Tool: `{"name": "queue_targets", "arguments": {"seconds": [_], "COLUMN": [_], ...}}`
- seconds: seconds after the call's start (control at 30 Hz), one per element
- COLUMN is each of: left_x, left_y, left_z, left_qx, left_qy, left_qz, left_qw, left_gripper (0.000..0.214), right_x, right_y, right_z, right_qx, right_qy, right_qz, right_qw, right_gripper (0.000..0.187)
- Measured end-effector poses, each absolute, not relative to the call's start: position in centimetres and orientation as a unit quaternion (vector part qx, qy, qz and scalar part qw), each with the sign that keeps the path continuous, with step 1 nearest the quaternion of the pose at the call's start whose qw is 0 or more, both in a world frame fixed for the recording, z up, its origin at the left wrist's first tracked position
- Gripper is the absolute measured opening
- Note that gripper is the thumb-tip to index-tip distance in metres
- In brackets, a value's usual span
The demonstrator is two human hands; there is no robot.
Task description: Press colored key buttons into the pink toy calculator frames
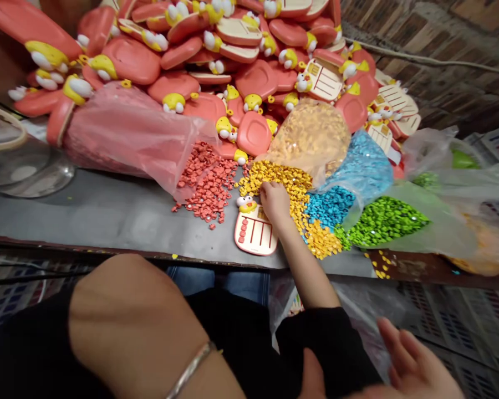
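My right hand point(275, 202) reaches onto the yellow pieces point(289, 174), small and shiny like beads. Its fingers are curled down with their tips among them; what they pinch is hidden. Just below lies a cream toy panel point(255, 233) with a yellow, big-eyed animal head and upright slots. Several red pieces point(243, 230) fill its left column. My left arm crosses the foreground with a silver bracelet point(189, 368). At the lower right, close to the camera, my left hand point(416, 366) shows spread fingers and holds nothing visible; part of it is out of frame.
Behind is a heap of red toy cases point(255, 80). Bags spill red beads point(208, 180), blue beads point(330, 206), green beads point(388, 220) and orange-yellow beads point(322, 239) onto the grey tabletop point(108, 213). A clear plastic tub point(25, 166) stands left.
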State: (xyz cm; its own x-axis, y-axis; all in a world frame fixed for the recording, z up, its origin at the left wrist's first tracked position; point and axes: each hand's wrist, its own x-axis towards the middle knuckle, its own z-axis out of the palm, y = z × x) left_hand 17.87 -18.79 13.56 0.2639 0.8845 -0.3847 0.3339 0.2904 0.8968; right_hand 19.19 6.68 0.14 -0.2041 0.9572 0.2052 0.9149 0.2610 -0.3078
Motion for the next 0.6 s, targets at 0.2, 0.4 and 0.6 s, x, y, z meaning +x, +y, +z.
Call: {"name": "queue_targets", "arguments": {"seconds": [0.2,0.4,0.6], "left_x": [5.9,0.9,0.3], "left_y": [-4.9,1.7,1.0], "left_z": [11.1,2.9,0.0], "left_qx": [0.964,0.944,0.936], "left_qy": [0.191,0.312,0.323], "left_qz": [0.159,0.056,0.045], "left_qw": [0.092,0.093,0.131], "left_gripper": [0.021,0.099,0.109], "right_x": [22.9,24.6,23.9], "right_y": [3.9,-0.1,-0.5], "right_z": [0.3,-0.6,-1.3], "right_qx": [-0.564,-0.568,-0.566], "right_qy": [-0.687,-0.679,-0.722], "right_qz": [0.218,0.217,0.151], "right_qw": [0.403,0.412,0.369], "right_gripper": [0.011,0.011,0.013]}}
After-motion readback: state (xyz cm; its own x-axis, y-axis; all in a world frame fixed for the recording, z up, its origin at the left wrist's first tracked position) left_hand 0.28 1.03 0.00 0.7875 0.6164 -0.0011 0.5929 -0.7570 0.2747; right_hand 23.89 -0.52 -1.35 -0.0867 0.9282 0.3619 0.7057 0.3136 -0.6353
